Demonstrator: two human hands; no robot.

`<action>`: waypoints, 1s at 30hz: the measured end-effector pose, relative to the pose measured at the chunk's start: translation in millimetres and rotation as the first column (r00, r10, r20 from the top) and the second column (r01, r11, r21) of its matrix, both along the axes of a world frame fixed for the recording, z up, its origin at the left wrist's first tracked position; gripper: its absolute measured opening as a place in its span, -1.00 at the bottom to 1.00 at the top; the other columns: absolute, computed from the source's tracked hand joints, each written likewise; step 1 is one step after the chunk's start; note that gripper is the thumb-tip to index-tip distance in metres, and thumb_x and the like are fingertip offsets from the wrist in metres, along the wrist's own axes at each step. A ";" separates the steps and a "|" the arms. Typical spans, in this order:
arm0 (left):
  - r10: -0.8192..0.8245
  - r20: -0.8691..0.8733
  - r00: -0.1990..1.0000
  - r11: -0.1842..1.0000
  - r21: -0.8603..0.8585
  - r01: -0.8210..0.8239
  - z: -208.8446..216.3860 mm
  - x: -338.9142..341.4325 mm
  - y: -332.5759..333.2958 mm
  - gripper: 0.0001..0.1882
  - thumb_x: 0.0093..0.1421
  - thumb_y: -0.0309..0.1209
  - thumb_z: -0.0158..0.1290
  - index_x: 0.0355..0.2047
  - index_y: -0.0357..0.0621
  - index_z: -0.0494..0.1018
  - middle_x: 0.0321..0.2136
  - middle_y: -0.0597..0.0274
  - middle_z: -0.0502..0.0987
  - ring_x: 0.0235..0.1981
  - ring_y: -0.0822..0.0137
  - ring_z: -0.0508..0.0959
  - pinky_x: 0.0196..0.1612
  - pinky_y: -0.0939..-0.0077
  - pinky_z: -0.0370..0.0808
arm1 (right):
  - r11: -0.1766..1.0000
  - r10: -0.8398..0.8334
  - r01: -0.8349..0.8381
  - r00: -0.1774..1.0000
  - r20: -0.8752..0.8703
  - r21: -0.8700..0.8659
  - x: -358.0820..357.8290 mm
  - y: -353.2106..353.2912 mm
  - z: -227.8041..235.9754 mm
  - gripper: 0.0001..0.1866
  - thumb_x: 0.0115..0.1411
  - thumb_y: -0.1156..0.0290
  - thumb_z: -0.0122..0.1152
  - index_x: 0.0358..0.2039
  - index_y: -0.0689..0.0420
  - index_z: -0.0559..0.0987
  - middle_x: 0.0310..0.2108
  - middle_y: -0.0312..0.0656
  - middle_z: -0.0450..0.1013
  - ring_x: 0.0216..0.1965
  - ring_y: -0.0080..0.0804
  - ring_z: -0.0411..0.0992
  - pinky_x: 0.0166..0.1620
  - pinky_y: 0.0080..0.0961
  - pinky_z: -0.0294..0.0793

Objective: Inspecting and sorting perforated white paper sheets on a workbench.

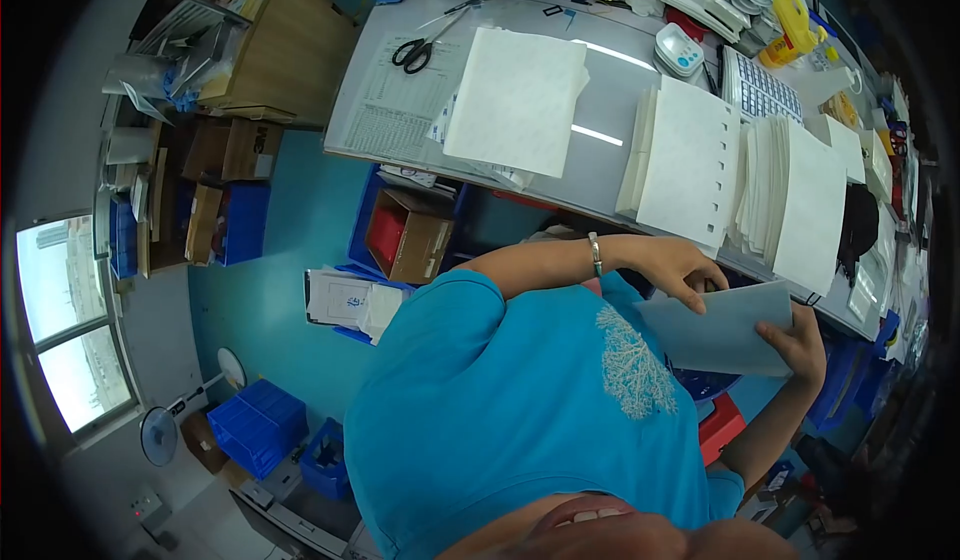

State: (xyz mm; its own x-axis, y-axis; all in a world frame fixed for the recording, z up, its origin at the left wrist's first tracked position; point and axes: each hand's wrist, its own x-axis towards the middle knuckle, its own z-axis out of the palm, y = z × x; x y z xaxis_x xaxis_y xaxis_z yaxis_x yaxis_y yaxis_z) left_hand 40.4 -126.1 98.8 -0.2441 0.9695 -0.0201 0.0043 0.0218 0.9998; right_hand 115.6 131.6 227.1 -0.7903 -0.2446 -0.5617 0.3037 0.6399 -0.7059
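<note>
In front of my blue shirt I hold a pale grey-blue sheet (722,330) tilted over the table's near edge. My left hand (672,268), with a bracelet at its wrist, is closed at the sheet's upper left edge, fingers curled. At the right edge my right hand (797,345) grips it, thumb on top and fingers behind. Just beyond my left hand lies a stack of white sheets (690,160) with small square holes along one side. To its right stands a fanned pile of white sheets (808,195).
Another white sheet stack (515,100) lies on the grey table (602,170), right of black-handled scissors (412,55). A small white device (680,52), a keyboard-like panel (762,85) and a yellow bottle (785,40) stand at the back right. Below is an open cardboard box (425,240).
</note>
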 end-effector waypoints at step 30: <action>0.204 0.426 0.881 0.955 -0.285 -0.083 -21.3 26.3 64.9 -0.51 0.11 -0.30 0.21 -0.03 -0.34 0.38 -0.16 0.05 0.52 -0.17 0.30 0.53 -0.10 0.45 0.48 | -0.123 -0.966 0.577 0.117 0.231 -0.807 120.6 -19.4 -96.5 -0.42 0.37 -0.01 -0.31 0.01 0.23 0.45 -0.13 -0.09 0.49 -0.13 -0.41 0.47 -0.08 -0.51 0.47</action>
State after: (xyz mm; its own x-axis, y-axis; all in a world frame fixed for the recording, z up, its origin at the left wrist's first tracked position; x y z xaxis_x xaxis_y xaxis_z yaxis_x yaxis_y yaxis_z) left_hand 66.7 -61.3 77.6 -0.2862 0.8720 -0.3972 -0.4629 0.2371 0.8541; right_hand 236.2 112.1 130.6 -0.6878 0.6654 -0.2900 -0.1657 -0.5329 -0.8298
